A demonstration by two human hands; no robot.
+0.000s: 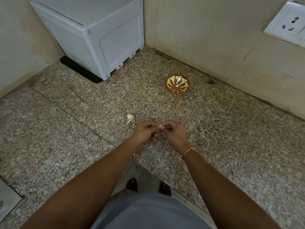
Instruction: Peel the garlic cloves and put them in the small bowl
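Both hands raised just above speckled granite tabletop [214, 129], close together, fingertips meeting. Left hand [145, 133] and right hand [175, 133] both pinching one small clove [160, 126] between them; fingers curled. Red-and-white thread [186, 151] around right wrist. Garlic bulb [130, 117] with stem lying on tabletop just left of and beyond left hand, not touching it. Small bowl [177, 86], red with yellow-green pattern, farther back to the right, near the wall; one pale piece visible inside. White box [99, 35] in back corner on a black mat [79, 70]. Socket [288, 23] on right wall. Feet in sandals [147, 186] visible below tabletop edge.
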